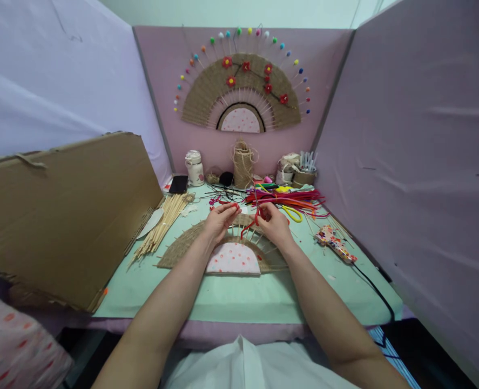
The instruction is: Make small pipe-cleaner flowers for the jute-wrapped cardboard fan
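Note:
My left hand (222,220) pinches a small red fuzzy piece (235,206), likely pipe cleaner, above the woven fan. My right hand (275,222) is closed on small scissors (257,212) with red handles, their thin blades pointing up. A bent length of red pipe cleaner (245,231) hangs down beside the scissors; which fingers hold it I cannot tell. Below both hands lies a half-round twine fan (182,246) with wooden ribs. Its inner half-circle of white dotted cloth (233,259) faces me.
Red and pink pipe cleaners (291,200) lie behind my right hand, near yellow-handled scissors (292,214). A glue gun (334,244) rests at right, its cord trailing off. Bamboo sticks (164,221) and a cardboard sheet (69,216) are left. A decorated fan (243,81) hangs behind twine (243,165).

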Available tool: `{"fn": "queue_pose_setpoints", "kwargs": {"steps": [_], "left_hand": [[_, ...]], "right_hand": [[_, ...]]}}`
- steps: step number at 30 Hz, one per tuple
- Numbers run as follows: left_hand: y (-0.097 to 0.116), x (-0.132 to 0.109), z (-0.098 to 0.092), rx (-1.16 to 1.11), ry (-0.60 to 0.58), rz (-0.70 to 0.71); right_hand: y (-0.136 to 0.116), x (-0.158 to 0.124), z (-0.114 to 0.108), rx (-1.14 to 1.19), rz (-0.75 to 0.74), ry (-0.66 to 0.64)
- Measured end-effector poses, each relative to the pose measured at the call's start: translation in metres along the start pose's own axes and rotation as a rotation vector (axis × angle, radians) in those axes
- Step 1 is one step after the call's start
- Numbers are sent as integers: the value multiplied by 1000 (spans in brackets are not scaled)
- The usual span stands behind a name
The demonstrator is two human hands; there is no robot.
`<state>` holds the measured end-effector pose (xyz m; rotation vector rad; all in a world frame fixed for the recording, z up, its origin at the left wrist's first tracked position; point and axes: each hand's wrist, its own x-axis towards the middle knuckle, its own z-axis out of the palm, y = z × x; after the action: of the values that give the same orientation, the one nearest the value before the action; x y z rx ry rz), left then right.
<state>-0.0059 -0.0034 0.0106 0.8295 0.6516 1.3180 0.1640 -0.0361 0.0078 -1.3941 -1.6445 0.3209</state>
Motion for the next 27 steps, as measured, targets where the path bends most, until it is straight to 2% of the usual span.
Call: {"fn": "queue_pose_setpoints", "kwargs": {"steps": [2,5,7,9,14,20,27], "left_hand": [[0,1,0,-6,3,-6],[0,1,-2,5,-26,-13],[0,1,-3,18,-51,-10],[0,1,-4,35,-61,-9],[0,0,-4,102,-48,40],[-1,-3,1,289,21,277],[-5,-6,3,418,28,378]], "right_hand": [[10,4,-15,-201,74,-7],[31,7,-42,-524,322,-42],[44,8,-56,-655,467,-100],[55,8,-62,-711,518,-171],[66,9,-56,-757,478,-353],[66,11,-51,-753,537,-260],[67,10,-50,-789,456,-364]]}}
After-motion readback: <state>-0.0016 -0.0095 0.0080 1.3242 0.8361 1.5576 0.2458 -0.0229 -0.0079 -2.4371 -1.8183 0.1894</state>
